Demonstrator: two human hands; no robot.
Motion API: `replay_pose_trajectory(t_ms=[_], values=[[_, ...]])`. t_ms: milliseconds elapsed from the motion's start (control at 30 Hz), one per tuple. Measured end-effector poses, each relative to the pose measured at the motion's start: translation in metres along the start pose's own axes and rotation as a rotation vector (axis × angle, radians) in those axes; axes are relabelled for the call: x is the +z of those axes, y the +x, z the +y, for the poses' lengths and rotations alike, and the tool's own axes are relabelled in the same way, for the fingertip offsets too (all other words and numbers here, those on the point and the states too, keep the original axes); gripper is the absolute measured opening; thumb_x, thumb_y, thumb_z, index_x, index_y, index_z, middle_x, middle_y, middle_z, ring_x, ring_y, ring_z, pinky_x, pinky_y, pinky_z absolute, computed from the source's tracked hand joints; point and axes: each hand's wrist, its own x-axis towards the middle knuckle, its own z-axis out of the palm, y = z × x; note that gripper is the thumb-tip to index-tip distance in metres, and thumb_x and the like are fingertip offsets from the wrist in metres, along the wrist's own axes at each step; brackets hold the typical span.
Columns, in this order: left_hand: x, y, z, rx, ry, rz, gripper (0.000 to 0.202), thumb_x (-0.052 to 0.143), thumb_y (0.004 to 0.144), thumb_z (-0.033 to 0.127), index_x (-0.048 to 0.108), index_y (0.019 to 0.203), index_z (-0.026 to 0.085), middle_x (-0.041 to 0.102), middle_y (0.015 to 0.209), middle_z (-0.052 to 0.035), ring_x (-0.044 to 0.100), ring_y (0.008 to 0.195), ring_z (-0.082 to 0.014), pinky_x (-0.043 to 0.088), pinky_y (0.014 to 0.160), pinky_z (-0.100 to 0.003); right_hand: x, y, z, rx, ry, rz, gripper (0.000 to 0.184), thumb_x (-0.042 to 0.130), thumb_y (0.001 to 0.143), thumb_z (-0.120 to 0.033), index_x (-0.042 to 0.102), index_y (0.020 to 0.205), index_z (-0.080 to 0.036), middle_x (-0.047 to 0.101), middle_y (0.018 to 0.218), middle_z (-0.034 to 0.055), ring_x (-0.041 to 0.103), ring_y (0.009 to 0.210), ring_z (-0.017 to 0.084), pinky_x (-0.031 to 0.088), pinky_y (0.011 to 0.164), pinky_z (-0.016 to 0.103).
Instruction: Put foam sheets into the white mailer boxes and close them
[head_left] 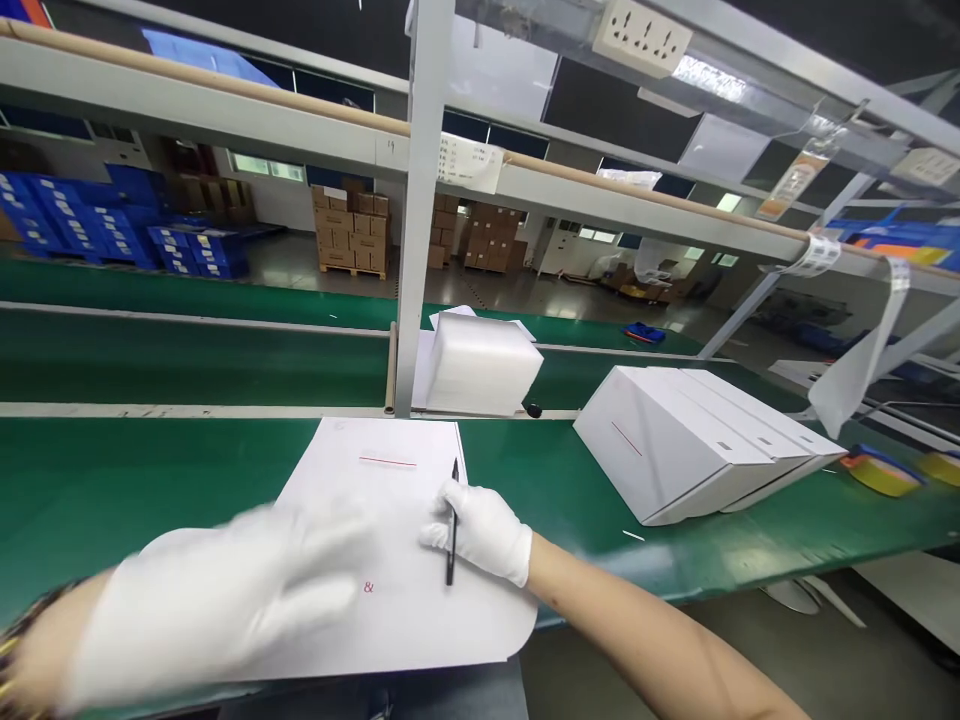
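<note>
A white cardboard sheet or opened box (pixel 405 630) lies before me on the green bench, with a red line near its far edge and a red "&" mark nearer me. My right hand (pixel 484 530), in a white glove, grips a black pen (pixel 451 545) over the right part of the cardboard. The pen's tip points away from me. Over the left part is my left hand (pixel 247 585), also gloved in white and smeared by motion. Its thumb and fingers are stretched apart with nothing seen between them. Whether it touches the cardboard is unclear.
Several closed white boxes (pixel 667 440) lean together on the right of the green bench (pixel 180 470). Behind the cardboard stands a stack of white foam sheets (pixel 484 360) beside a metal post (pixel 424 210). Labels hang at the right; blue-and-yellow items (pixel 885 472) lie below.
</note>
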Motion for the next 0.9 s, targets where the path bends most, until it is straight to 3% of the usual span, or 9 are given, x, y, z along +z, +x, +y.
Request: replay_pose_trajectory(t_ms=[100,167,267,367,433,500,633,767,900], values=[[0.005,0.009,-0.007,-0.121,0.171,-0.179,0.067,0.049,0.08,0.067,0.059,0.132,0.026,0.053,0.14,-0.0118,0.045,0.131,-0.0383,0.034,0.108,-0.056,0.01,0.004,0.004,-0.097,-0.072,0.088,0.062,0.07,0.073,-0.039,0.048,0.127,-0.018,0.062,0.095,0.0068,0.057,0.096,0.025,0.049,0.088,0.041],[0.019,0.005,-0.006,-0.154,0.278,-0.238,0.07,0.047,0.082,0.064,0.053,0.137,0.021,0.047,0.145,-0.0148,0.04,0.135,-0.0389,0.032,0.109,-0.057,0.017,0.0,0.005,-0.223,-0.116,0.116,0.071,0.072,0.07,-0.043,0.047,0.129,-0.013,0.06,0.101,0.0109,0.051,0.107,0.029,0.044,0.097,0.048],[0.044,-0.011,-0.008,-0.089,0.335,-0.159,0.069,0.044,0.084,0.064,0.053,0.138,0.022,0.047,0.145,-0.0151,0.038,0.136,-0.0379,0.028,0.112,-0.054,0.027,-0.01,0.005,-0.37,-0.21,0.122,0.06,0.075,0.06,-0.056,0.059,0.1,-0.014,0.055,0.109,0.0172,0.047,0.105,0.035,0.042,0.093,0.056],[0.058,-0.018,-0.017,-0.027,0.364,-0.092,0.073,0.045,0.082,0.07,0.056,0.136,0.023,0.05,0.143,-0.0163,0.04,0.134,-0.0387,0.026,0.112,-0.054,0.033,-0.009,0.009,-0.395,-0.247,0.113,0.061,0.076,0.051,-0.064,0.057,0.085,-0.018,0.054,0.109,0.0175,0.047,0.098,0.035,0.044,0.085,0.058],[0.062,-0.009,-0.026,-0.015,0.373,-0.1,0.077,0.049,0.079,0.073,0.056,0.136,0.022,0.05,0.142,-0.0176,0.041,0.134,-0.0395,0.027,0.112,-0.055,0.035,0.003,0.017,-0.405,-0.272,0.107,0.063,0.078,0.049,-0.063,0.057,0.087,-0.018,0.055,0.114,0.0191,0.047,0.102,0.037,0.043,0.089,0.061],[0.063,0.009,-0.036,-0.045,0.382,-0.121,0.078,0.06,0.075,0.068,0.055,0.136,0.02,0.049,0.143,-0.0185,0.04,0.134,-0.0403,0.029,0.111,-0.055,0.034,0.022,0.027,-0.409,-0.325,0.099,0.058,0.081,0.053,-0.052,0.057,0.092,-0.016,0.052,0.124,0.0232,0.045,0.112,0.04,0.039,0.096,0.062],[0.061,0.05,-0.053,-0.108,0.382,-0.159,0.069,0.073,0.074,0.043,0.054,0.137,0.022,0.049,0.144,-0.0146,0.04,0.135,-0.0365,0.032,0.112,-0.05,0.032,0.062,0.04,-0.307,-0.366,0.069,0.055,0.084,0.053,-0.022,0.057,0.1,-0.014,0.042,0.139,0.0246,0.04,0.124,0.041,0.037,0.101,0.059],[0.059,0.069,-0.058,-0.129,0.34,-0.141,0.067,0.071,0.076,0.04,0.053,0.138,0.021,0.047,0.145,-0.0132,0.038,0.137,-0.0337,0.03,0.114,-0.048,0.029,0.082,0.036,-0.261,-0.321,0.083,0.061,0.088,0.05,-0.029,0.057,0.102,-0.016,0.043,0.14,0.0221,0.04,0.123,0.041,0.039,0.099,0.059],[0.052,0.062,-0.047,-0.247,0.418,-0.111,0.072,0.072,0.072,0.048,0.053,0.137,0.024,0.043,0.148,-0.0157,0.028,0.14,-0.0419,0.014,0.113,-0.065,0.025,0.075,0.031,-0.249,-0.273,0.107,0.053,0.083,0.058,-0.037,0.059,0.101,-0.015,0.049,0.133,0.022,0.044,0.12,0.04,0.043,0.096,0.055]])
